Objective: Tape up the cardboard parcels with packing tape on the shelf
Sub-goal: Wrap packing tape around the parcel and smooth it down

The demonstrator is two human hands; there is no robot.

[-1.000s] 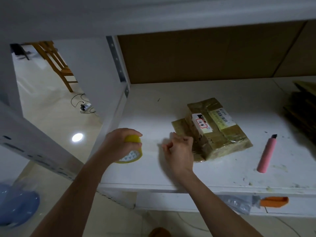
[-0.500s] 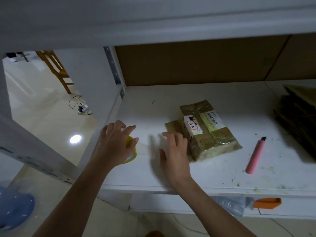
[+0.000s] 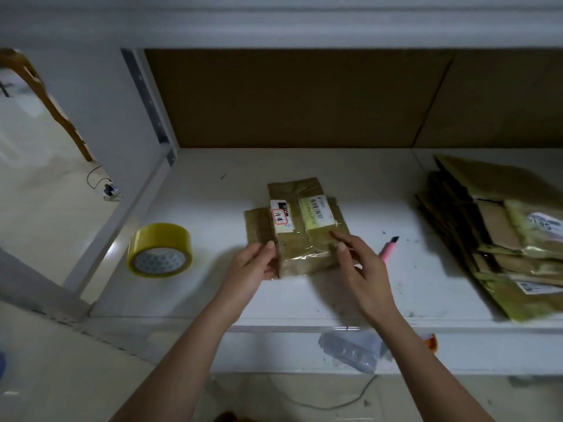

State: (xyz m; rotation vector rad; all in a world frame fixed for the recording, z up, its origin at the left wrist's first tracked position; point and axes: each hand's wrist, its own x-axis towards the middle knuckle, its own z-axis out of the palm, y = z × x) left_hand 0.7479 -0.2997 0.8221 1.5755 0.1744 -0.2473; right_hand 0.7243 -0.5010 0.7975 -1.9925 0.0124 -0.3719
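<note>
Brown cardboard parcel (image 3: pixel 300 229), wrapped in glossy clear tape, lies at the middle of the white shelf (image 3: pixel 304 300), and we have both hands on its near end. Our left hand (image 3: pixel 249 269) grips its near left corner, thumb on top; our right hand (image 3: pixel 361 264) rests relaxed fingers on its right side. It bears a white label (image 3: pixel 280 216) with red-boxed handwriting we cannot read, and a pale barcode label (image 3: pixel 318 211). Yellow packing tape roll (image 3: pixel 160 249) stands near the shelf's left edge. A pink cutter (image 3: pixel 388 249) lies right of the parcel; flattened cartons (image 3: pixel 499 233) fill the right end. The surface is scuffed; brown board backs it.
</note>
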